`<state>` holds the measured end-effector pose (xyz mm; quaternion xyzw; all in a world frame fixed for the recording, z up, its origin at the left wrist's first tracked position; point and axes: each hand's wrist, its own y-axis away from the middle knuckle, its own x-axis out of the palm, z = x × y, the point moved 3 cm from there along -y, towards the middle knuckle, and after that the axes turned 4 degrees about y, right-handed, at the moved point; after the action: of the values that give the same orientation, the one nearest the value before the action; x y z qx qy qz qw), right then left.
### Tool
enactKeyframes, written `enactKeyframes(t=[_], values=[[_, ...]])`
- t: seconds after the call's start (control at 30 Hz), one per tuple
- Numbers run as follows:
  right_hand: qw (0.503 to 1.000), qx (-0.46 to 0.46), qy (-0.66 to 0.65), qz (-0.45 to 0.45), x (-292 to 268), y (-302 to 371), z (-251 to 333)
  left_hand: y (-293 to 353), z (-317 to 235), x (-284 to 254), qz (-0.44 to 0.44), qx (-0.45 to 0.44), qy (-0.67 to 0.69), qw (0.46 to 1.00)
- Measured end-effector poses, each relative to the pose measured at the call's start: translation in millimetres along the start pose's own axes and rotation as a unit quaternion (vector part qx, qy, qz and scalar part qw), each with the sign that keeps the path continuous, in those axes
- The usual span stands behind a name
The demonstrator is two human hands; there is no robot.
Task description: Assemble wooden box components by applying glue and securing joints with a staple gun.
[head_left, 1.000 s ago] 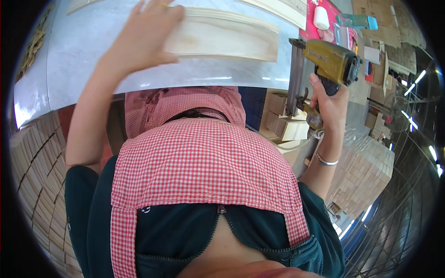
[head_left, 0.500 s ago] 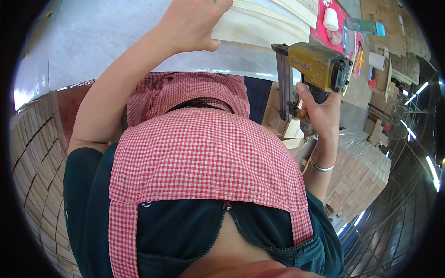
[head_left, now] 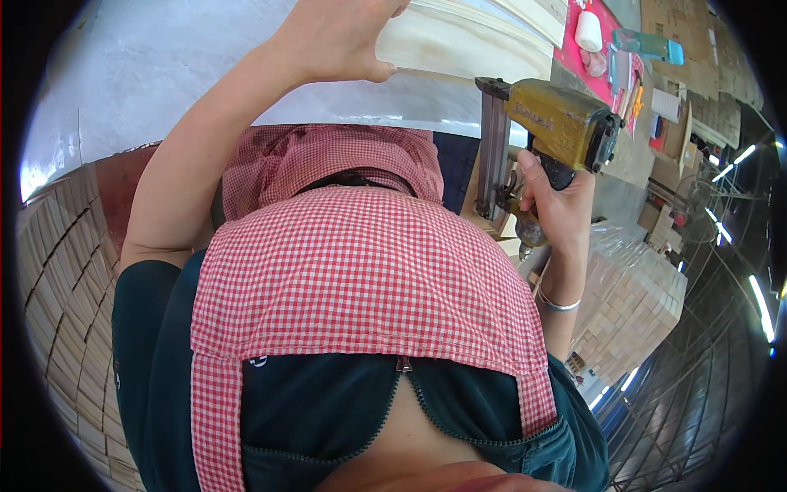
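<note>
1. The nail gun (head_left: 559,119) is gripped in the right hand (head_left: 564,201); it is best kept pointed away from the left hand (head_left: 334,43).
2. The wooden board (head_left: 467,45) is best kept flat and still.
3. The wooden board lies just right of the left hand, ahead and left of the right hand.
4. The left hand is partly cut off, so whether the wooden board is gripped cannot be told.

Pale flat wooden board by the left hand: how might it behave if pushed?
The board likely stays stiff, being flat wood. It could slide easily, since the grey-white tabletop looks glossy. Rolling seems unlikely with its broad face up.
</note>
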<state>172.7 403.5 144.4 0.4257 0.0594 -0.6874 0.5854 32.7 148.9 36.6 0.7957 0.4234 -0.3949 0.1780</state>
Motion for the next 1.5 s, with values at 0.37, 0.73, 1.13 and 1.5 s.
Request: enactKeyframes(t=[0.37, 0.73, 1.13, 1.5], values=[[1.000, -0.002, 0.016, -0.015, 9.6, 3.0, 7.8, -0.4, 2.7, 0.3, 0.012, 0.006, 0.043, 0.999], [0.997, -0.029, 0.058, -0.039, 18.3, 19.1, 41.3, 15.9, 33.0, 2.5, 0.070, -0.025, 0.237, 0.969], [0.995, -0.042, 0.080, 0.045, 68.3, 24.6, 68.7, 24.2, 39.5, 6.9, 0.022, 0.023, 0.308, 0.951], [0.997, -0.006, 0.067, 0.044, 73.3, 24.4, 68.8, 20.8, 44.4, 15.0, -0.065, 0.076, 0.268, 0.958]])
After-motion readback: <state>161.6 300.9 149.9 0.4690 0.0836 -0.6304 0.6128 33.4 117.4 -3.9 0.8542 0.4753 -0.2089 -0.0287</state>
